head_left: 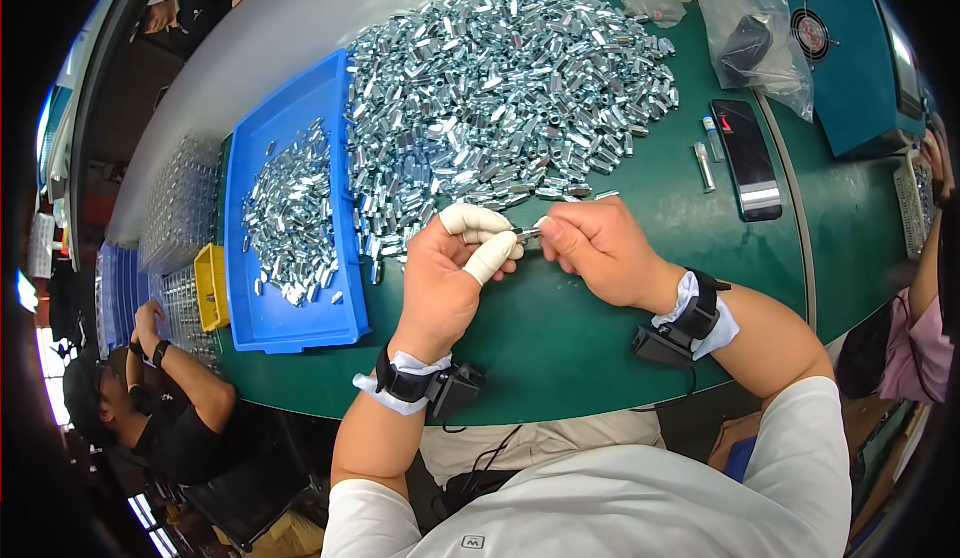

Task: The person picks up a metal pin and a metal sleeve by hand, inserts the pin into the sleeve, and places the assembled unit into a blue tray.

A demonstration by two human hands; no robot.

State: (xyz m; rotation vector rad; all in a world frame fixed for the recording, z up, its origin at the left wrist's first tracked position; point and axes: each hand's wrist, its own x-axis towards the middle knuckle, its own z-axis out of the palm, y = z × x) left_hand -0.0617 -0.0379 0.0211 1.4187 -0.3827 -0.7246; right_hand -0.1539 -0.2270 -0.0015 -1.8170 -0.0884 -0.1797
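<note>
While our two hands meet just above the near edge of the green table (600,338), we pinch one small silver metal part (528,232) between them. Our left hand (450,278) wears white finger cots (490,256) on the thumb and forefinger, and these close on the left end of the part; our right hand (600,248) is bare and its fingertips close on the right end. Both hands are therefore clamped on the same piece, held slightly clear of the table just in front of the large heap of silver metal parts (510,98). That heap spreads across the middle of the table, and its nearest pieces lie just beside our fingers. To the left of it sits a blue tray (290,323) with a smaller scatter of the same parts (290,208) inside. A small yellow bin (211,286) stands at the tray's left edge. Each of our wrists carries a black strapped device: one on the left wrist (440,386), one on the right wrist (675,333). To the right of the heap lie a dark phone (746,156) and two small tubes (706,153) just beside it. Farther back there are clear plastic bags (750,28) and a teal machine housing (850,58). Another person in a black shirt (180,428) sits at lower left, well apart from our hands.
</note>
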